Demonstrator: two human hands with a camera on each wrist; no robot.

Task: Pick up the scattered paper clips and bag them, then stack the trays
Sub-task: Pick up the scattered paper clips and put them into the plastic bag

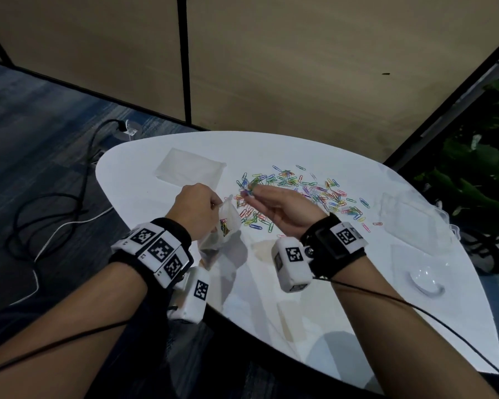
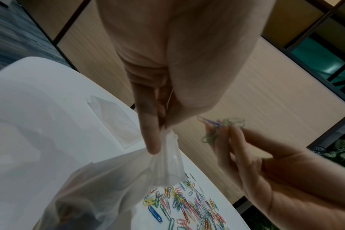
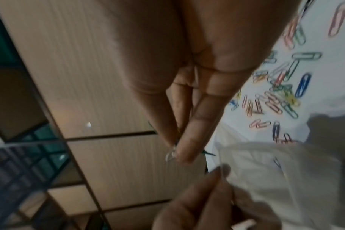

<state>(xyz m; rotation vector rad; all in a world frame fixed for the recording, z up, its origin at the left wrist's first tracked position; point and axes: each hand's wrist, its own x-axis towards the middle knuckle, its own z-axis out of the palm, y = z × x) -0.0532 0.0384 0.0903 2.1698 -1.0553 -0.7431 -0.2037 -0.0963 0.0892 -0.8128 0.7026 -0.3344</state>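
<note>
Many coloured paper clips [image 1: 300, 194] lie scattered over the middle of the white table [image 1: 343, 298]. My left hand [image 1: 198, 207] pinches the rim of a clear plastic bag [image 1: 228, 226] that hangs above the table's left edge, with some clips inside. In the left wrist view, thumb and fingers grip the bag [image 2: 167, 155] at its mouth. My right hand [image 1: 274, 201] is raised just right of the bag, pinching a small bunch of clips [image 1: 249, 190] at its fingertips. That bunch of clips [image 2: 220, 129] also shows from the left wrist, and the right hand [image 3: 179, 149] with them in its own view.
A flat clear bag [image 1: 189, 168] lies at the table's far left. Clear plastic trays [image 1: 415, 220] sit at the right edge, another clear tray [image 1: 427, 272] nearer me. Cables [image 1: 49, 214] run over the carpet on the left. Partition panels stand behind; plants grow on the right.
</note>
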